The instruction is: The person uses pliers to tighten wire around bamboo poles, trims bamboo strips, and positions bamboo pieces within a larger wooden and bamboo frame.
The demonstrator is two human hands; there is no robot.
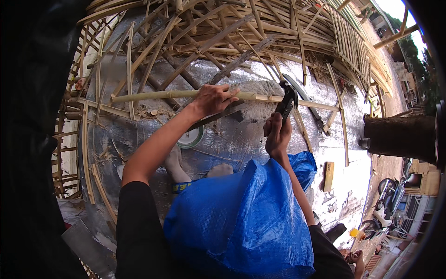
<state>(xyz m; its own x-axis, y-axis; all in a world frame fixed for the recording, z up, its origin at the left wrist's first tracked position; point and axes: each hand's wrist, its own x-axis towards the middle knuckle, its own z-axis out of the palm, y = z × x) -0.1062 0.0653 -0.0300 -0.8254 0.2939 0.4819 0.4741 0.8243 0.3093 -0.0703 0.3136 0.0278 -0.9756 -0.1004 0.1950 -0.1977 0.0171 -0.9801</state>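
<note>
Partial yellow lettering (182,187) on blue material (189,181)

Tool (289,103) black; bamboo pole (158,96) green-tan; lap sheet (218,214) blue; floor covering (248,146) silver; sleeves (134,223) black.

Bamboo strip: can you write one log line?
left hand: holding bamboo strip | right hand: gripping black tool | tool: overlapping strip in view | blue sheet: over lap

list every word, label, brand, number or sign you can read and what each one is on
Blue strip by the lower leg: bold yellow lettering, partly hidden by the blue sheet; I won't copy it out.
Black tool in the right hand: tiny pale marks, too small to read.
I can make out no other lettering.
</note>
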